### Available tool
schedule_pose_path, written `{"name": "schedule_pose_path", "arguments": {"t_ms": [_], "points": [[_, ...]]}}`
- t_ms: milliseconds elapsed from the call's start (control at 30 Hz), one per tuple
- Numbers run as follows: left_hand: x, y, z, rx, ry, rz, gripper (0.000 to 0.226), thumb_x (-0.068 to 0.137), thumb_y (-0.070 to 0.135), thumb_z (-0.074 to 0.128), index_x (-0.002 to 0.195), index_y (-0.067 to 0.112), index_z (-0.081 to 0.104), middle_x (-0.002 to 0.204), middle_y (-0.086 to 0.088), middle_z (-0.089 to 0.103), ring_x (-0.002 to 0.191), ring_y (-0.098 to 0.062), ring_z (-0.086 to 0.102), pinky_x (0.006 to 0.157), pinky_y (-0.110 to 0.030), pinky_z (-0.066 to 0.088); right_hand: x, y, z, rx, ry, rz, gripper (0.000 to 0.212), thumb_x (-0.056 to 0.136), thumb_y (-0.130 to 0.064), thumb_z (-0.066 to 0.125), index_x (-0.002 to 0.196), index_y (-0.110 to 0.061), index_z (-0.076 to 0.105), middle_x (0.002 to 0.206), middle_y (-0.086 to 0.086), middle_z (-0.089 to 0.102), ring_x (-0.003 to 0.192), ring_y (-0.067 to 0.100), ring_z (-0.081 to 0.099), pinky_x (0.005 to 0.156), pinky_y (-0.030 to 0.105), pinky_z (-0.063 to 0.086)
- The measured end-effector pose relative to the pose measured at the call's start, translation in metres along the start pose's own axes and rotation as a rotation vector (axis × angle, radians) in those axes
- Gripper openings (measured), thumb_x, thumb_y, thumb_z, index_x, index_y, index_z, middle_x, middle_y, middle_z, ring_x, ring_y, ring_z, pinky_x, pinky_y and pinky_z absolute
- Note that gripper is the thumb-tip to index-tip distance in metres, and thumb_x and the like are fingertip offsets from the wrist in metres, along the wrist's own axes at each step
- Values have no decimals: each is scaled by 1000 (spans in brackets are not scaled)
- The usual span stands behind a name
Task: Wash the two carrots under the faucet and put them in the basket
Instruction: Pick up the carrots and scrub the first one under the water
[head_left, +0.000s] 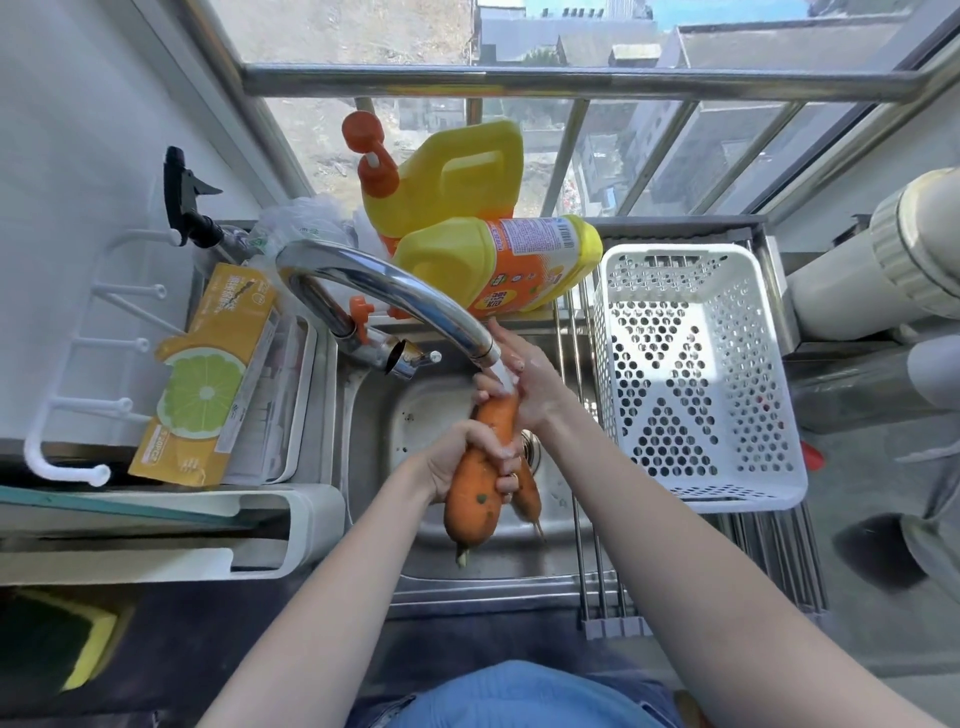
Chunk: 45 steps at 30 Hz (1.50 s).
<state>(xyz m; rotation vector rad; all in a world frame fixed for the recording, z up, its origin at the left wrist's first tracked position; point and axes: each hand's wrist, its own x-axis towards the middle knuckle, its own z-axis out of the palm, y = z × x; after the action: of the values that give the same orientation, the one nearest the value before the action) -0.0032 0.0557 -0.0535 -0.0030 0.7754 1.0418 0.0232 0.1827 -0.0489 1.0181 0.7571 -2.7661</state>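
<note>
**Carrots under faucet, basket empty**

Big carrot (480, 483): orange, dirty spots, frame centre, tilted with its stem end low, narrow end up in the water stream. Small carrot (527, 491): just right of and behind it, mostly hidden, thin root tip pointing down. Faucet (395, 291): chrome, arcs from centre-left, running. Basket (696, 374): white, perforated, right of centre, nothing inside.

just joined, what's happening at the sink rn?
A person is rinsing two carrots over the sink. The left hand grips the big carrot and the smaller carrot beside it, while the right hand rubs the big one's upper end under the running faucet. The white basket on the right holds no carrots yet.
</note>
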Motion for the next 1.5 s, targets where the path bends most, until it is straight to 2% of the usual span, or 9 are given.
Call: {"name": "schedule_pose_path", "arguments": {"t_ms": [167, 333, 467, 700, 833, 933, 1133, 1267, 1500], "points": [[0, 6, 1, -22, 145, -9, 27, 54, 16, 77, 69, 10, 55, 59, -4, 54, 48, -17, 52, 56, -27, 49, -2, 2, 9, 144, 322, -12, 52, 102, -45, 35, 66, -9, 50, 55, 5, 42, 32, 16, 44, 43, 25, 48], [13, 9, 24, 35, 507, 38, 6, 71, 4, 49, 75, 6, 53, 65, -11, 54, 52, -21, 53, 59, -29, 48, -4, -12, 20, -586, 644, -32, 36, 101, -26, 36, 72, -10, 51, 64, 6, 55, 49, 16, 47, 41, 21, 40], [23, 8, 35, 38, 622, 112, 5, 72, 4, 49, 69, 5, 52, 59, -12, 55, 49, -23, 53, 56, -28, 48, 5, -14, 19, -612, 659, 21, 37, 94, -15, 36, 61, -10, 53, 42, 2, 55, 51, 20, 50, 52, 28, 43], [40, -5, 29, 431, 1041, 320, 31, 89, 27, 50, 60, 14, 53, 53, -3, 56, 51, -24, 59, 49, -20, 42, 14, -7, 20, -639, 668, -15, 31, 93, -11, 41, 63, -14, 49, 56, 2, 62, 60, 13, 62, 64, 33, 49], [45, -9, 26, 547, 1094, 260, 26, 82, 35, 49, 69, 15, 58, 70, -8, 64, 70, -32, 64, 66, -34, 50, 9, -4, 19, -635, 679, -8, 40, 97, -25, 41, 61, -15, 53, 32, -5, 51, 49, 14, 60, 60, 29, 49], [47, -2, 25, 393, 1088, 169, 21, 83, 36, 61, 78, 16, 61, 82, -6, 65, 82, -28, 63, 74, -33, 48, 8, -8, 14, -744, 591, 31, 56, 99, -49, 36, 83, -5, 67, 79, 12, 69, 85, 32, 65, 90, 44, 52], [43, 14, 14, -199, 732, 245, 34, 90, 37, 58, 106, 9, 65, 93, -13, 71, 87, -27, 67, 77, -36, 53, -32, 5, 0, -937, 583, 58, 67, 99, -59, 21, 135, -10, 50, 133, 11, 55, 119, 31, 54, 103, 44, 42], [45, 23, 7, -263, 704, 295, 33, 88, 40, 64, 108, 13, 64, 87, -7, 67, 86, -22, 65, 82, -36, 52, -52, 26, 1, -599, 523, 194, 63, 95, -66, 30, 124, -17, 57, 100, 14, 68, 69, 22, 71, 56, 27, 56], [60, 24, 20, -154, 961, 357, 50, 85, 59, 60, 95, 10, 63, 89, -8, 64, 85, -25, 63, 74, -32, 51, -62, 24, 4, -658, 600, 123, 71, 103, -53, 19, 117, 2, 61, 105, 23, 68, 64, 22, 62, 51, 14, 50]]}}
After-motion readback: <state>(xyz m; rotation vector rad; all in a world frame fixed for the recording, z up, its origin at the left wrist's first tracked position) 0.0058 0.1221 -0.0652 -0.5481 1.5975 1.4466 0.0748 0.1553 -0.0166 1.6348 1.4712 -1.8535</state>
